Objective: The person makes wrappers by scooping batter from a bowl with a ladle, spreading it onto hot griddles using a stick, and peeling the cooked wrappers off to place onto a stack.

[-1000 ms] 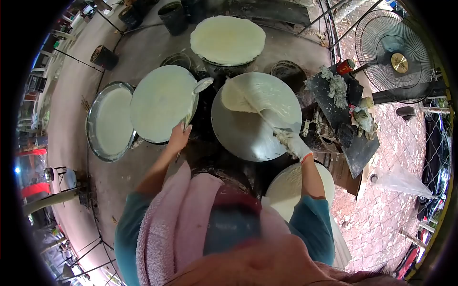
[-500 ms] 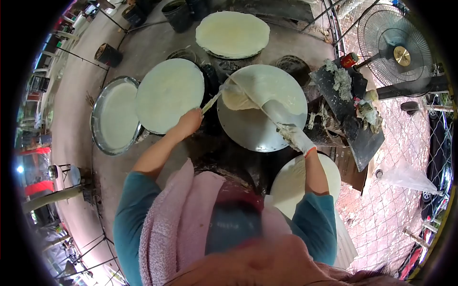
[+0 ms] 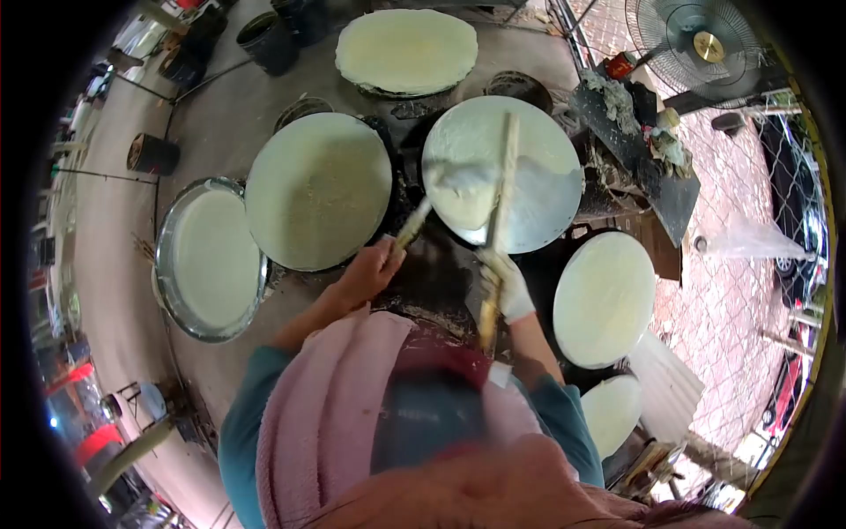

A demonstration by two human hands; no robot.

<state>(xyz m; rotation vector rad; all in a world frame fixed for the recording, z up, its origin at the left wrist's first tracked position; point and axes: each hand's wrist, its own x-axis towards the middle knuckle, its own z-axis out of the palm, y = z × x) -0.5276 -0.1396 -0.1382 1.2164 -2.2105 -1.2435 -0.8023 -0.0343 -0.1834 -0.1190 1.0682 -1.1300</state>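
My left hand (image 3: 377, 263) is closed around the yellowish handle of a spatula-like tool (image 3: 411, 229); its far end is blurred over the metal pan (image 3: 548, 219). White, pasty batter (image 3: 529, 128) coats much of that round pan, with a thicker lump (image 3: 467, 204) near the tool's end and bare shiny metal at the lower right. My right hand (image 3: 506, 284), in a dirty white glove, grips a long, flat wooden stick (image 3: 502, 189). The stick stands across the pan, its lower end reaching below my hand towards my body.
Other round pans with pale, smooth tops stand left (image 3: 319, 189), behind (image 3: 407, 51) and right (image 3: 604, 300). A metal basin (image 3: 165, 256) of white liquid sits far left. Right are a dark board (image 3: 674, 189) with scraps, a fan (image 3: 696, 44) and wire fence. Dark buckets (image 3: 267, 42) stand back left.
My right hand has moved left and nearer my body, and the stick has turned nearly upright in view. My left hand has come slightly right and closer. The view has shifted.
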